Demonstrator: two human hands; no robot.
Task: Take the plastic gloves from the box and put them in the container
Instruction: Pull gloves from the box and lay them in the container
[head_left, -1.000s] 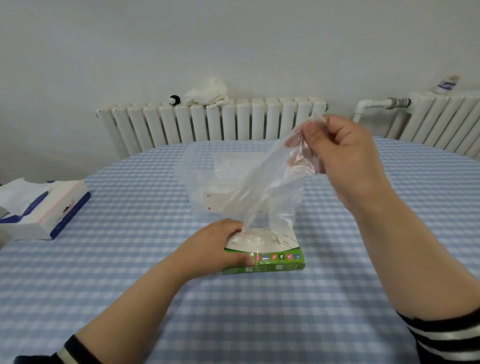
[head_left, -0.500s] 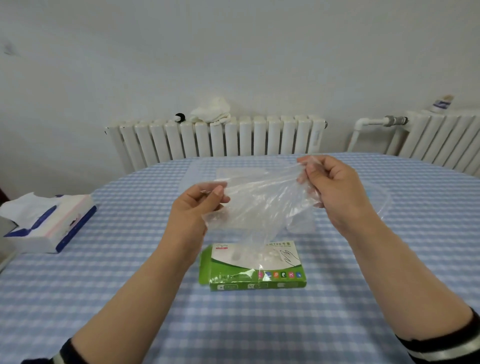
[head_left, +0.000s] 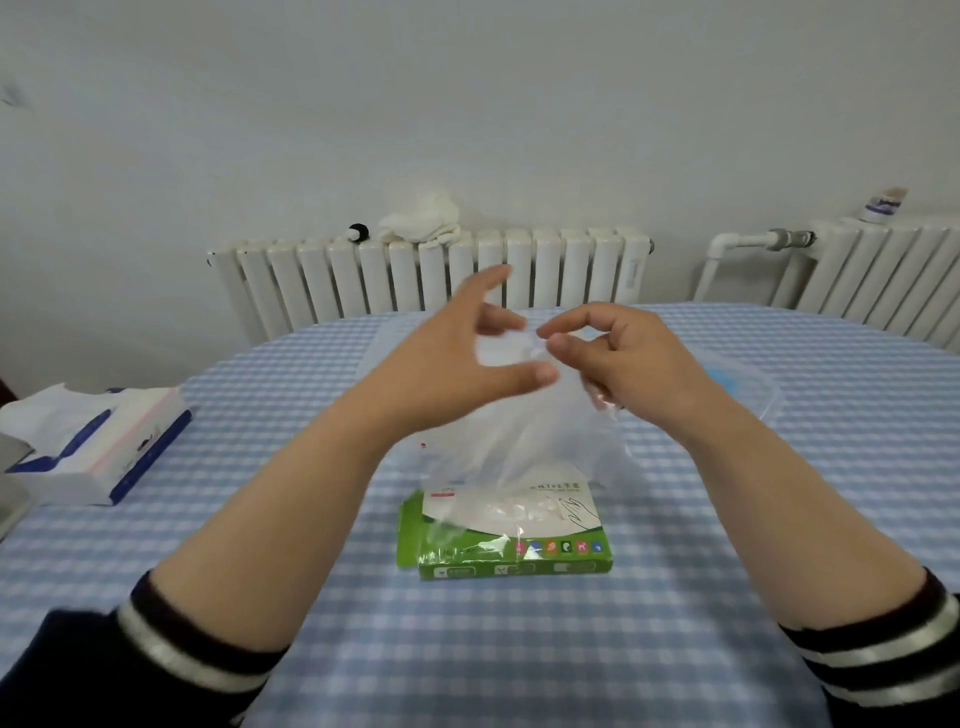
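At far left I note a tissue pack (head_left: 93, 447) on the checked table (head_left: 519, 649), not part of the task. My left hand (head_left: 457, 364) is raised, fingers spread and released, gripping nothing. Just to its right, my right hand (head_left: 618, 358) pinches the top of a clear plastic glove (head_left: 540, 441) between thumb and fingertips. The glove hangs downward, long axis roughly vertical, its lower end trailing over the green glove box (head_left: 506, 535) directly beneath. The clear container (head_left: 748, 389) lies behind and right of the right hand, partly hidden. In my judgement the right hand is nearer; the carry runs rightward and away.
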